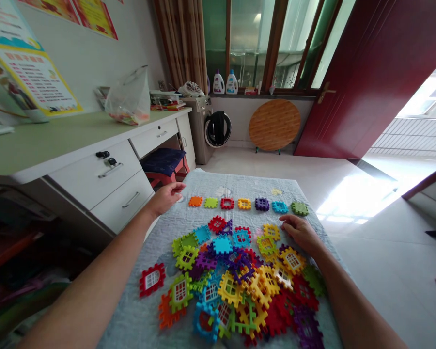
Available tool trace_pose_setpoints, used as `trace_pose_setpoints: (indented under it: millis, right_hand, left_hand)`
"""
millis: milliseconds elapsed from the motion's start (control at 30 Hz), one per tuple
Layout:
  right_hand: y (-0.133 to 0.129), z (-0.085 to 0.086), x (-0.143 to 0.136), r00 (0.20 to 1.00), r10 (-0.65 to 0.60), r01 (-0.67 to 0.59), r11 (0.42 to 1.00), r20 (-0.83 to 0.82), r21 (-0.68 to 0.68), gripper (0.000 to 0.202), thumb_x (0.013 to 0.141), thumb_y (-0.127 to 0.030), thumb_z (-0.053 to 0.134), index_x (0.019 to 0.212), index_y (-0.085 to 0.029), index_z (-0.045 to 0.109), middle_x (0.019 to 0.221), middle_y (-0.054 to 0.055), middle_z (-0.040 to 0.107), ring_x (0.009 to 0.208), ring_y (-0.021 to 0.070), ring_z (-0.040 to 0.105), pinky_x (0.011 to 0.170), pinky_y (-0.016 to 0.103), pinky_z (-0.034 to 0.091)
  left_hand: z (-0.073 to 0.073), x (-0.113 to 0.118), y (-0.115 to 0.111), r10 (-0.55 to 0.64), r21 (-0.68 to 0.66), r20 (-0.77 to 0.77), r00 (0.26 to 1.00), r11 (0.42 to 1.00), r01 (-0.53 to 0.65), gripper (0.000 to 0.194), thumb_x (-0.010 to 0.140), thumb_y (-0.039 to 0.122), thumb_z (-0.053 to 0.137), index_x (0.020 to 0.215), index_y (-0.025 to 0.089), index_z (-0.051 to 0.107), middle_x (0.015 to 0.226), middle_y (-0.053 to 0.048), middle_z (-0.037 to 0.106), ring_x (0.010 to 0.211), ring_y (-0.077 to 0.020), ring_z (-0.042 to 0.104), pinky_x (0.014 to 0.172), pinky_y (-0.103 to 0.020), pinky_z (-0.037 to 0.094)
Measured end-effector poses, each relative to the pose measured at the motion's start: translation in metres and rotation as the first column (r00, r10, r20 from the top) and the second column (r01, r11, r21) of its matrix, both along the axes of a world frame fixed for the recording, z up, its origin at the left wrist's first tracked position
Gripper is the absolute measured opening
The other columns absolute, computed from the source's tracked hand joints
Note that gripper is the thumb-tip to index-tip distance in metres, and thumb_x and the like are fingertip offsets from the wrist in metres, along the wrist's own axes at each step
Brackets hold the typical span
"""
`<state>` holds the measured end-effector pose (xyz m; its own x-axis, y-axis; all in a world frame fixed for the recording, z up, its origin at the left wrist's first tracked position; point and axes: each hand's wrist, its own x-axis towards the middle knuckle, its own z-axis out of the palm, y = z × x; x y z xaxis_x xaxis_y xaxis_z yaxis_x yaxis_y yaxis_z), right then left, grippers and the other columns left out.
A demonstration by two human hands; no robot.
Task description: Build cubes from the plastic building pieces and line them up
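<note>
Several plastic interlocking tiles lie in a row across the cloth: an orange tile (195, 201) at the left end, then a lime tile (210, 202), a red frame tile (227, 203), a yellow one (244, 204), a purple one (262, 204), a blue one (279, 207) and a green tile (300, 208) at the right end. Left of the orange tile hovers my left hand (166, 198), open and holding nothing. My right hand (301, 233) is open just below the green tile, its fingers loosely bent. Nearer me spreads a mixed tile pile (230, 286).
The pale blue cloth (131, 320) covers the table. A desk (94, 128) with drawers stands at left, a plastic bag (131, 99) on top. Beyond are a stool (163, 162), a washing machine (201, 128), a round folded tabletop (275, 124) and a red door (349, 82).
</note>
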<state>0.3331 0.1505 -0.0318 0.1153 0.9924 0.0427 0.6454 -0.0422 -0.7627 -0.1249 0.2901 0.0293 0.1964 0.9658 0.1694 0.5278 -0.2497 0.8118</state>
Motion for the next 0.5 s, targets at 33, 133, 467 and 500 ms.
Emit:
trace_pose_setpoints:
  millis: [33, 133, 467, 500]
  right_hand:
    - [0.000, 0.000, 0.000, 1.000, 0.001, -0.001, 1.000, -0.003, 0.000, 0.030, 0.075, -0.034, 0.051, 0.098, -0.019, 0.063, 0.066, -0.002, 0.057, 0.055, 0.0121, 0.048, 0.051, 0.025, 0.039]
    - [0.000, 0.000, 0.000, 1.000, -0.001, 0.001, 1.000, -0.016, -0.010, 0.030, 0.075, -0.034, 0.050, 0.098, -0.019, 0.062, 0.067, -0.002, 0.057, 0.054, 0.0122, 0.047, 0.051, 0.025, 0.039]
    - [-0.001, -0.001, 0.000, 0.999, -0.020, 0.020, 1.000, -0.028, -0.011, 0.032, 0.073, -0.034, 0.051, 0.099, -0.019, 0.063, 0.071, 0.000, 0.063, 0.055, 0.0131, 0.050, 0.051, 0.026, 0.041]
    - [-0.001, -0.001, 0.000, 0.999, -0.020, 0.020, 1.000, -0.029, -0.013, 0.032, 0.073, -0.034, 0.051, 0.099, -0.019, 0.063, 0.072, 0.000, 0.063, 0.054, 0.0131, 0.050, 0.051, 0.026, 0.041]
  left_hand:
    - [-0.006, -0.005, -0.007, 0.056, -0.005, 0.074, 0.996, 0.998, -0.056, 0.046, 0.068, 0.038, 0.061, 0.108, 0.015, 0.061, 0.110, -0.008, 0.066, 0.101, -0.0228, 0.060, 0.089, -0.035, 0.048]
    - [-0.032, -0.014, -0.022, 0.183, -0.019, 0.142, 0.973, 0.983, -0.182, 0.041, 0.068, 0.036, 0.058, 0.103, 0.015, 0.062, 0.102, -0.008, 0.068, 0.091, -0.0210, 0.062, 0.081, -0.033, 0.050]
    - [-0.069, -0.020, -0.033, 0.319, 0.066, 0.004, 0.948, 0.946, -0.319, 0.031, 0.068, 0.029, 0.052, 0.094, 0.018, 0.066, 0.093, -0.006, 0.070, 0.087, -0.0213, 0.063, 0.080, -0.031, 0.050]
    - [-0.067, -0.020, -0.035, 0.313, 0.072, -0.003, 0.950, 0.948, -0.312, 0.031, 0.069, 0.029, 0.052, 0.095, 0.017, 0.066, 0.094, -0.007, 0.070, 0.087, -0.0213, 0.064, 0.080, -0.031, 0.050]
